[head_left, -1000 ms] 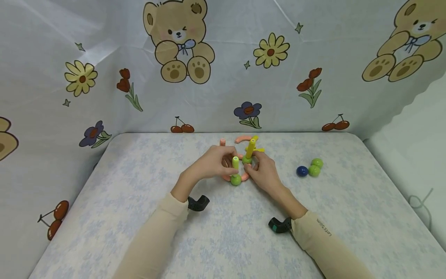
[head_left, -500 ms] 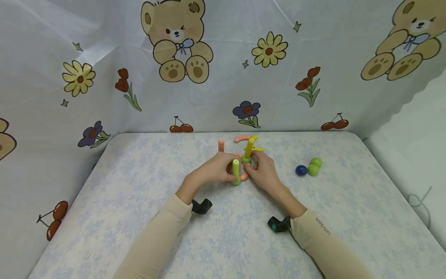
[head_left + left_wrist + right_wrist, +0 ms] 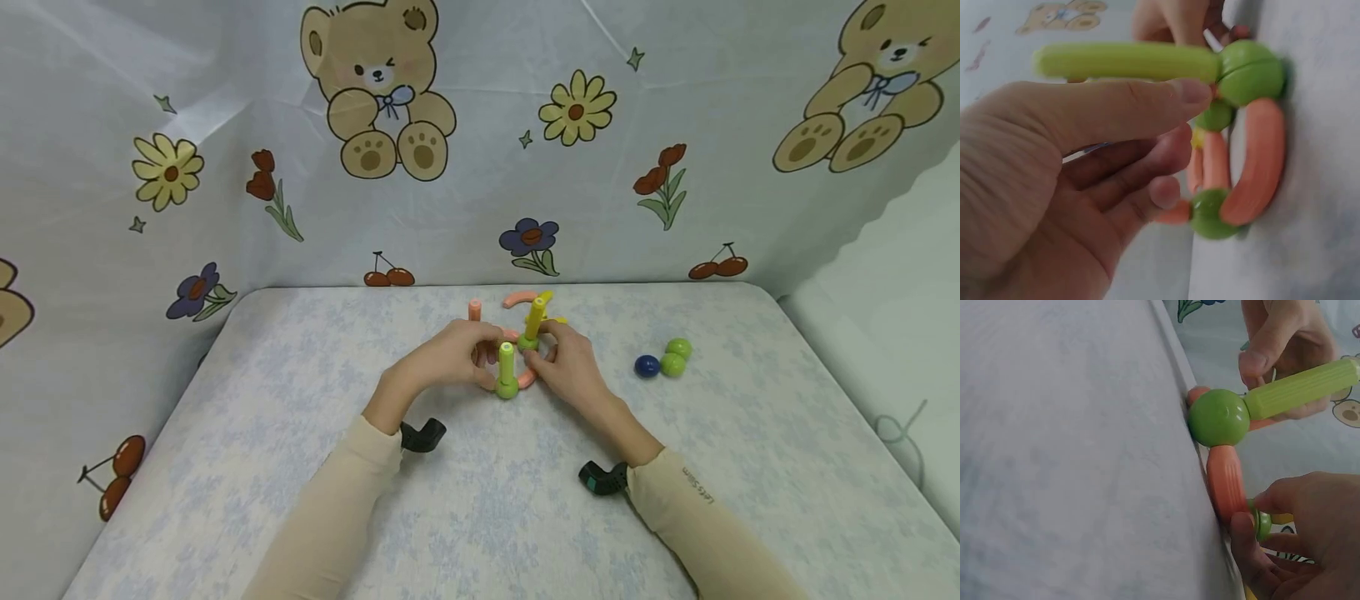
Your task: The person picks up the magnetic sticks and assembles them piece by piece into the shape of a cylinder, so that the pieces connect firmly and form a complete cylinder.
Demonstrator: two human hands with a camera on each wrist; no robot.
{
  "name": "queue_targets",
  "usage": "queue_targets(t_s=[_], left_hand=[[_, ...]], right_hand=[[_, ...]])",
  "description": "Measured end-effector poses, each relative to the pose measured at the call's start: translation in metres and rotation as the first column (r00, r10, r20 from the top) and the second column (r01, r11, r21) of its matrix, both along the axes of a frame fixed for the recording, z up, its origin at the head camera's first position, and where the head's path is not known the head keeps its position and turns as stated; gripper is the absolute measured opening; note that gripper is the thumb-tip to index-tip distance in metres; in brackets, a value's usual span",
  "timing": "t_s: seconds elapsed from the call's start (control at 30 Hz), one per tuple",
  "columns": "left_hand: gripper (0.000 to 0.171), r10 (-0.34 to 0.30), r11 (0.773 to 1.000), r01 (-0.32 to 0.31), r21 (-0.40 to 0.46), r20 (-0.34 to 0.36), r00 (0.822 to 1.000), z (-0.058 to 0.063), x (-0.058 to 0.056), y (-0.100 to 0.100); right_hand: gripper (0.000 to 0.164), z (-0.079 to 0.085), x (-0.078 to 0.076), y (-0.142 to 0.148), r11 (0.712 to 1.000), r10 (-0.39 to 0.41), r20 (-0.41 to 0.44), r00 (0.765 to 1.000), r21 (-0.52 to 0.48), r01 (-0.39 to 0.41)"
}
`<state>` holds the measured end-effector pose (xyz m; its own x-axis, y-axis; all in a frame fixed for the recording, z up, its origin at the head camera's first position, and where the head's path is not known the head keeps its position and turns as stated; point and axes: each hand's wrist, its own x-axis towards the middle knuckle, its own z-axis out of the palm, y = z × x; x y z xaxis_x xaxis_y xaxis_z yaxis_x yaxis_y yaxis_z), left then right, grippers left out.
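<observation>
Through my feeds I see the left hand (image 3: 453,356), thumb and fingers apart, beside the upright lime rod (image 3: 507,363); the right hand (image 3: 570,365) pinches the green ball (image 3: 528,343) beneath the yellow rod (image 3: 535,318). On the bench (image 3: 495,517), a curved salmon piece (image 3: 1225,480) runs between both rods.

In the head view you face a white cloth backdrop (image 3: 476,175) across the upper frame, printed with teddy bears (image 3: 423,157), flowers (image 3: 576,111) and cherries (image 3: 402,277), a soft sheen of light catching its creases at upper left. Below it spreads your pale, blue-mottled tabletop (image 3: 480,533). At the right edge you see a plain white surface (image 3: 892,275) and a thin, looped pale cord (image 3: 903,435).
</observation>
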<state>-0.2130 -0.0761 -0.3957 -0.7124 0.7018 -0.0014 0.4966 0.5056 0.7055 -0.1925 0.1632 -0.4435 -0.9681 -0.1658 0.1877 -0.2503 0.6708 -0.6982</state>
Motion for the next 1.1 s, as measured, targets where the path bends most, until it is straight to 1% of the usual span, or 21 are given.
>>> queue_targets(t_s=[0.03, 0.07, 0.1, 0.2, 0.3, 0.37, 0.43, 0.53, 0.6, 0.67, 0.77, 0.9, 1.0, 1.1], left_hand=[[0.042, 0.013, 1.0, -0.013, 0.0, 0.008, 1.0, 0.002, -0.001, -0.005], [0.034, 0.026, 1.0, -0.026, -0.006, 0.015, 1.0, 0.003, -0.002, -0.011], [0.026, 0.03, 0.999, -0.029, -0.014, 0.025, 0.999, 0.004, -0.004, -0.016], [0.015, 0.031, 0.997, -0.025, -0.07, 0.074, 0.997, 0.005, -0.008, -0.031], [0.011, 0.05, 0.991, -0.035, -0.128, 0.114, 0.992, 0.003, -0.013, -0.042], [0.013, 0.097, 0.987, -0.079, -0.143, 0.123, 0.988, -0.002, -0.016, -0.047], [0.016, 0.158, 0.982, -0.143, -0.122, 0.124, 0.98, -0.007, -0.019, -0.048], [0.028, 0.228, 0.974, -0.225, -0.042, 0.118, 0.966, -0.017, -0.023, -0.046], [0.037, 0.247, 0.968, -0.251, 0.025, 0.117, 0.962, -0.025, -0.026, -0.043], [0.038, 0.255, 0.961, -0.264, 0.086, 0.104, 0.961, -0.033, -0.028, -0.04], [0.034, 0.27, 0.947, -0.281, 0.158, 0.087, 0.959, -0.045, -0.03, -0.036], [0.032, 0.295, 0.93, -0.3, 0.21, 0.057, 0.954, -0.057, -0.031, -0.031], [0.033, 0.307, 0.924, -0.309, 0.224, 0.046, 0.951, -0.062, -0.031, -0.03], [0.033, 0.315, 0.92, -0.319, 0.227, 0.051, 0.948, -0.063, -0.031, -0.031]], right_hand=[[0.041, 0.002, 0.0, 0.001, 1.0, -0.005, 0.005, 1.0, -0.003, 0.005], [0.041, 0.005, -0.001, 0.002, 1.0, -0.011, 0.009, 1.0, -0.007, 0.011], [0.041, 0.007, -0.002, 0.003, 1.0, -0.021, 0.016, 1.0, -0.011, 0.021], [0.045, 0.014, -0.004, 0.01, 0.999, -0.043, 0.027, 0.999, -0.01, 0.043], [0.045, 0.021, -0.007, 0.02, 0.997, -0.07, 0.041, 0.997, -0.003, 0.071], [0.042, 0.026, -0.01, 0.029, 0.996, -0.094, 0.039, 0.995, 0.01, 0.094], [0.039, 0.031, -0.013, 0.04, 0.992, -0.126, 0.005, 0.992, 0.028, 0.126], [0.035, 0.039, -0.015, 0.059, 0.983, -0.17, -0.066, 0.983, 0.051, 0.174], [0.035, 0.044, -0.015, 0.072, 0.977, -0.194, -0.106, 0.975, 0.065, 0.201], [0.036, 0.051, -0.015, 0.084, 0.971, -0.213, -0.107, 0.971, 0.089, 0.223], [0.039, 0.058, -0.015, 0.1, 0.955, -0.244, -0.071, 0.967, 0.153, 0.253], [0.046, 0.063, -0.015, 0.121, 0.915, -0.302, 0.027, 0.953, 0.289, 0.282], [0.048, 0.064, -0.015, 0.136, 0.884, -0.331, 0.11, 0.937, 0.383, 0.268], [0.047, 0.065, -0.015, 0.148, 0.871, -0.341, 0.196, 0.919, 0.434, 0.23]])
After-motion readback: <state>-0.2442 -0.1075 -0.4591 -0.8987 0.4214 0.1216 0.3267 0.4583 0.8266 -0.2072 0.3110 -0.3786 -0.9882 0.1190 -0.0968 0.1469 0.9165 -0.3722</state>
